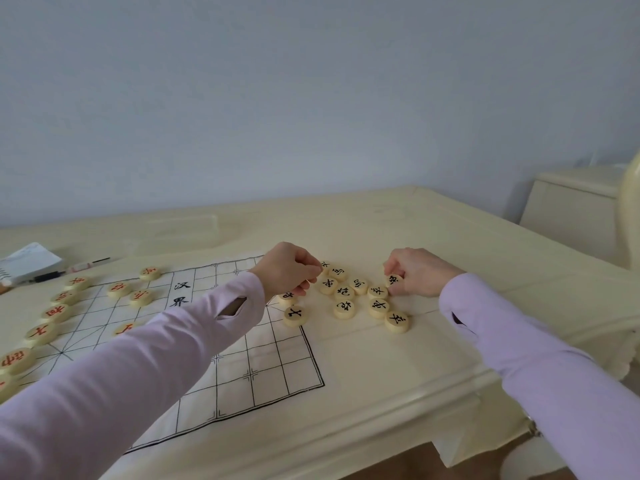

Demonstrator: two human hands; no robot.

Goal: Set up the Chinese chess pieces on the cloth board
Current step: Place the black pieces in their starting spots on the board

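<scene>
A white cloth board [242, 358] with a black grid lies on the table. Red-lettered round pieces [55, 311] stand in a line along its left side, with a few more on the grid. A cluster of black-lettered pieces [344, 292] lies just past the board's far right corner. My left hand [289, 268] reaches over that corner with curled fingers and pinches a black-lettered piece [325, 265] at the cluster's far edge. My right hand [419, 271] pinches another black-lettered piece [394, 280] at the cluster's right side.
The cream table [433, 237] ends in a front edge close at the right. A notebook [29, 261] and pens [88, 265] lie at the far left. A cream cabinet [575, 209] stands beyond the table at the right.
</scene>
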